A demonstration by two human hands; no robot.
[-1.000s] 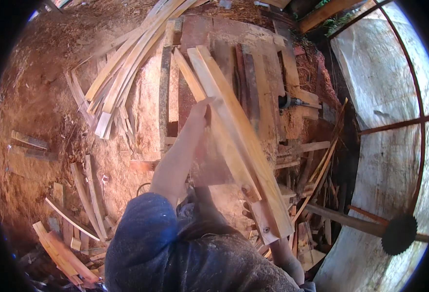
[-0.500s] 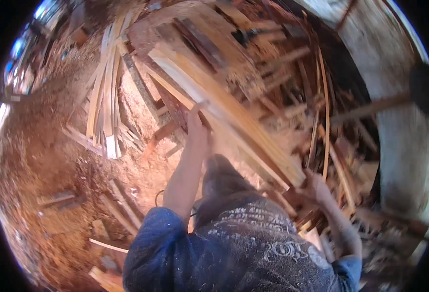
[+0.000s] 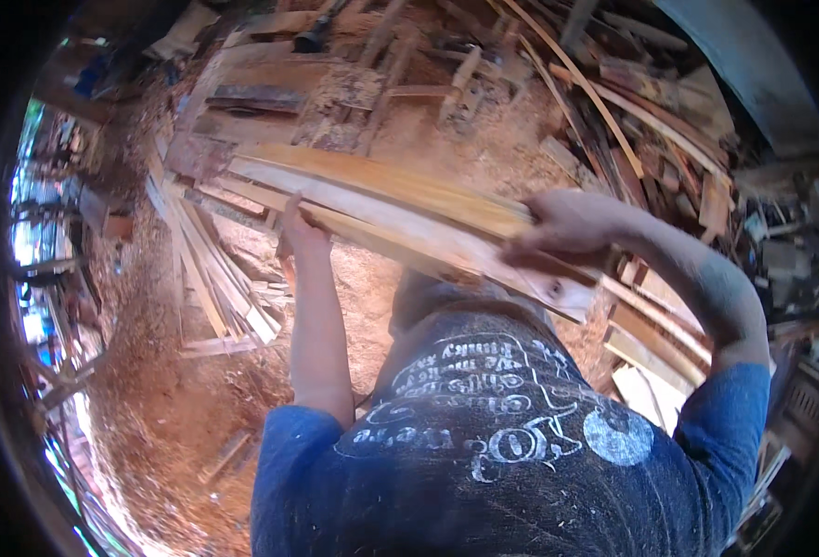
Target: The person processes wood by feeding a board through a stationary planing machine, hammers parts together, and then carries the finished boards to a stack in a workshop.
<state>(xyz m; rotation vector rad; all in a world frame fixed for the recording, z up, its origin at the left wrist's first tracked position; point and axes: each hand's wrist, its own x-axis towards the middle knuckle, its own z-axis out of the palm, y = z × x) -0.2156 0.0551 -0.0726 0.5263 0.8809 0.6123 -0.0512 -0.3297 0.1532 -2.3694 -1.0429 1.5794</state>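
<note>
A bundle of long, pale and orange-brown wooden planks [image 3: 409, 218] is held in front of the chest above the sawdust-covered ground [image 3: 177, 408], its long axis running from upper left to lower right. The left hand [image 3: 303, 232] grips its near edge, fingers curled. The right hand [image 3: 567, 227] presses on top, fingers wrapped over the far edge.

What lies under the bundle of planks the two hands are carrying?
Under the plank bundle: sawdust-covered ground and the person's dark printed shirt. The left hand and right hand grip it; its underside is hidden.

Both arms outstretched, left hand [image 3: 303, 234] and right hand [image 3: 567, 227] gripping.
</note>
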